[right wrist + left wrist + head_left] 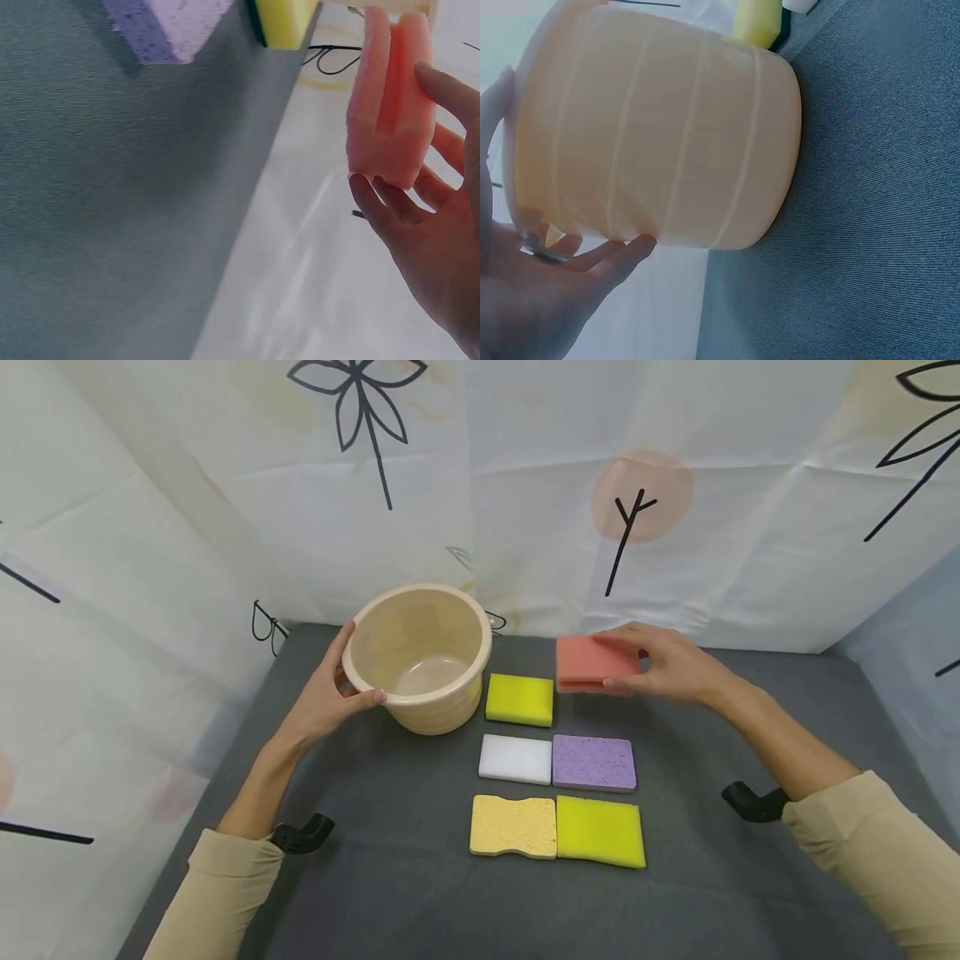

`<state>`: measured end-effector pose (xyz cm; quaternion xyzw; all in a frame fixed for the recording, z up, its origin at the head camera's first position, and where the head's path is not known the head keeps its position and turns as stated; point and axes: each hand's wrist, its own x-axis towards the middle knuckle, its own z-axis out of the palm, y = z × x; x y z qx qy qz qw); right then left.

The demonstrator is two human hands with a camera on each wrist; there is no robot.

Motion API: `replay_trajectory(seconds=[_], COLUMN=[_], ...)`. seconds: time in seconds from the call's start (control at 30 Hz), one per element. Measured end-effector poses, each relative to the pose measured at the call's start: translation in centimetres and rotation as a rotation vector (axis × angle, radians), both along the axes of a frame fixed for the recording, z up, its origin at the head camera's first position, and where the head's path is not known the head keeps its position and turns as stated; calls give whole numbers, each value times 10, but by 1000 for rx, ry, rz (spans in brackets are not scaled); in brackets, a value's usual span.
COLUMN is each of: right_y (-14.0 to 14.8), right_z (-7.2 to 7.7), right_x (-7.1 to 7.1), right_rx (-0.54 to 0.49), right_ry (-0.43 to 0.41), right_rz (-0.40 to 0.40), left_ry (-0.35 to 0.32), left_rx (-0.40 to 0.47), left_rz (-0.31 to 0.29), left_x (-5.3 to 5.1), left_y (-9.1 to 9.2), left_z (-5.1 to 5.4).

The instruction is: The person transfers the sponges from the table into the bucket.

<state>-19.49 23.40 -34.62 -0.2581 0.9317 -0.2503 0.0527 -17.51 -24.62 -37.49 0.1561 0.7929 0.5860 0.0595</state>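
A cream plastic bucket (438, 717) is at the back left of the grey table, mouth upward. My left hand (321, 703) grips its left rim, thumb at the front edge and fingers round the side; the left wrist view shows the ribbed outer wall (652, 127). My right hand (670, 667) holds a pink sponge (587, 662) by its right end, raised off the table. In the right wrist view this sponge (386, 154) has a deep groove along its edge, with the thumb on one face and fingertips below. A yellow sponge (519, 700) lies between bucket and pink sponge.
Nearer me lie a white sponge (515, 759) beside a purple one (594, 762). In front of those are a pale yellow, notched sponge (513, 826) and a bright yellow one (600, 831). A patterned white cloth (540, 552) hangs behind the table (405, 893).
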Motion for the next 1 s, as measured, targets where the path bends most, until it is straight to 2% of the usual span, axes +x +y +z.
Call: replay_trajectory(seconds=[0.27,0.7,1.0], right_y=[-6,-18,-37], right_z=[15,41,57], right_x=[-4,-13,-19], right_rx=[-12,-73,-50], right_ry=[36,74,87], right_rz=[-3,51,66], left_ry=[-19,-11,-7], left_rx=[19,26,26], left_rz=[-4,-9,-10], left_x=[1,1,1], left_y=[0,0,0], left_z=[0,0,0])
